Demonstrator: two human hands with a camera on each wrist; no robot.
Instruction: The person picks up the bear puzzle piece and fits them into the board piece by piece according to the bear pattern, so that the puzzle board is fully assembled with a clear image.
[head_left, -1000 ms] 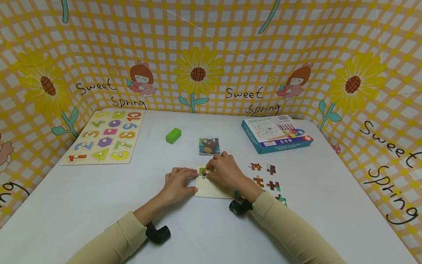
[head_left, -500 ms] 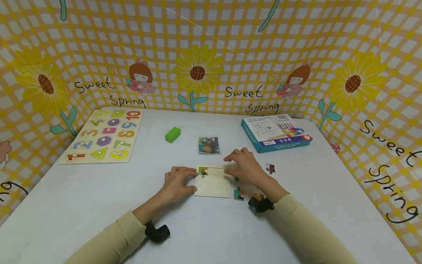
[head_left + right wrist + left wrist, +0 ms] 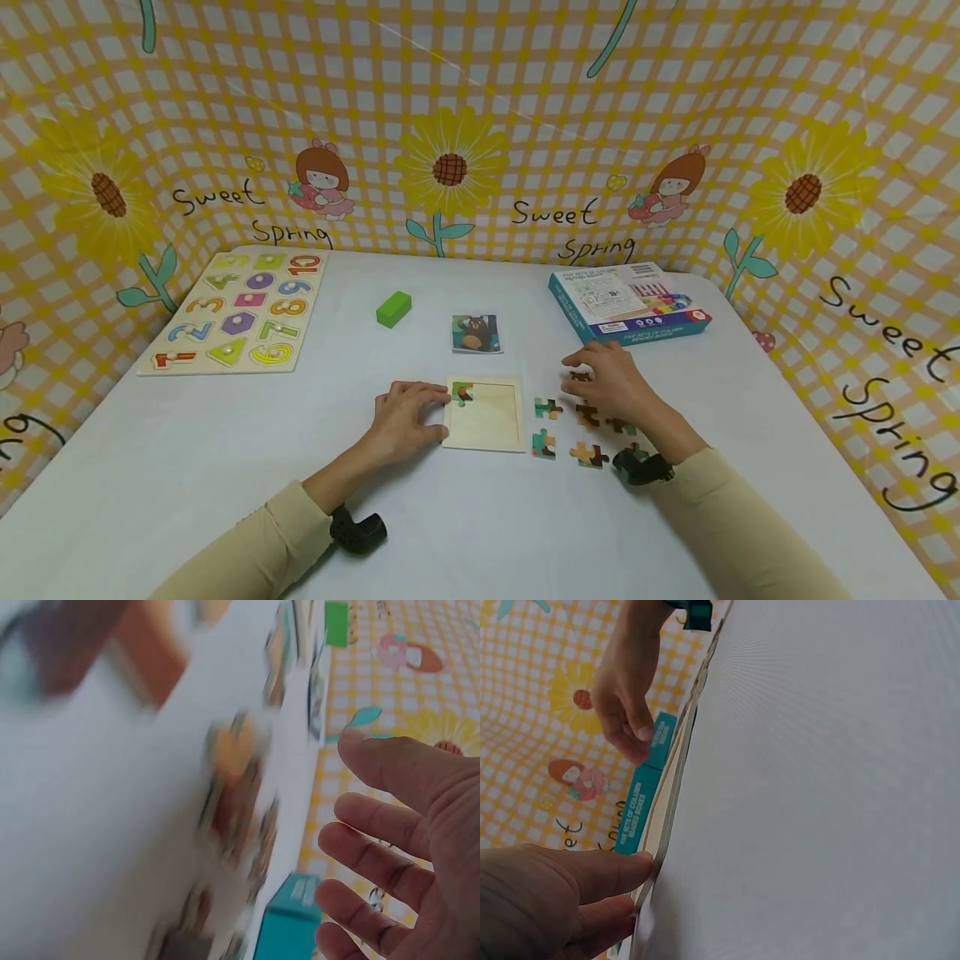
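A pale wooden puzzle tray (image 3: pixel 486 421) lies on the white table, with one green and brown piece (image 3: pixel 462 392) seated in its top-left corner. My left hand (image 3: pixel 438 412) rests against the tray's left edge with fairly straight fingers (image 3: pixel 607 874). My right hand (image 3: pixel 581 367) hovers over several loose puzzle pieces (image 3: pixel 547 408) to the right of the tray. Its fingertips are above a brown piece (image 3: pixel 579 377). In the right wrist view its fingers (image 3: pixel 375 825) are spread and hold nothing, and the pieces below are blurred.
A bear picture card (image 3: pixel 476 333) lies behind the tray and a green block (image 3: pixel 393 307) to its left. A number shape board (image 3: pixel 238 310) sits at the far left and a teal box (image 3: pixel 628 302) at the far right. A checked backdrop surrounds the table.
My right hand left the tray's top-left corner and moved right to the loose pieces, leaving one piece seated there. The left hand stayed at the tray's edge.
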